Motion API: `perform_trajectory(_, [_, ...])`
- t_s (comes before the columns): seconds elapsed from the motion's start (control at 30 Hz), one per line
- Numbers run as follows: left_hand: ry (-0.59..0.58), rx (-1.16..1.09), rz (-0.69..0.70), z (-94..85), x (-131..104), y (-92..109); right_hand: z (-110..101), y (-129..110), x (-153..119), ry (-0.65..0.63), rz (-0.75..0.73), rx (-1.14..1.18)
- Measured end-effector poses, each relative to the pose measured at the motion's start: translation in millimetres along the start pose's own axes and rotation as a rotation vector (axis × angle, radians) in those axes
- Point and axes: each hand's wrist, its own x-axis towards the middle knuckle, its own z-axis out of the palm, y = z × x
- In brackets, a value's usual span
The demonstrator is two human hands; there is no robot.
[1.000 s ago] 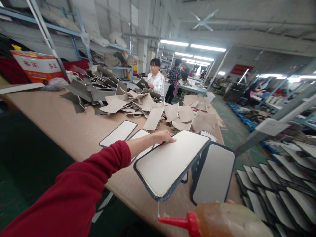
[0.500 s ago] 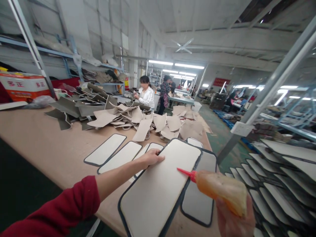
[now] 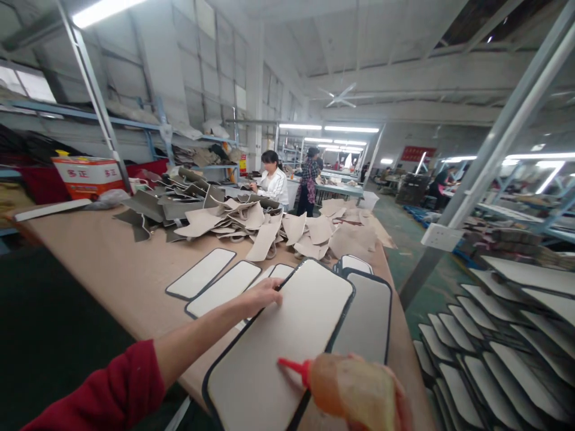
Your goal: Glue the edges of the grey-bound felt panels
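My left hand [image 3: 266,293] grips the upper left edge of a long white panel [image 3: 309,317] with rounded corners and a dark border, thumb on top. The fingers under the panel are hidden. My right hand [image 3: 403,398] is wrapped around a squeeze bottle [image 3: 353,386] of amber liquid, mostly hidden behind it. The bottle lies tilted over the panel's lower half, its red nozzle pointing left. Whether the tip touches the surface I cannot tell. A greyish panel [image 3: 366,311] with the same dark border lies to the right, partly covered.
Several similar panels [image 3: 202,272] lie to the left on the brown table [image 3: 108,263]. Beige cut pieces [image 3: 260,236] and dark ones are heaped beyond. Bordered panels [image 3: 507,371] stand in rows at the right, near a metal post [image 3: 462,197]. A person [image 3: 273,182] sits behind the heap.
The bottle in my right hand has moved left and down across the panel. My left hand keeps its hold on the edge. The camera view has shifted somewhat.
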Motion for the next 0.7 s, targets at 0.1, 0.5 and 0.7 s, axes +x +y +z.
perform_trajectory(0.1, [-0.027,-0.024,-0.003,6.1,-16,0,4,-20,38,0.211,0.057,-0.046])
perform_trajectory(0.5, [0.009,-0.002,0.034,-23.2,-38,4,60,-23,8,0.202,0.184,-0.039])
perform_trajectory(0.7, [0.014,-0.107,0.006,-55.5,-51,-7,64,-17,30,0.282,0.065,-0.089])
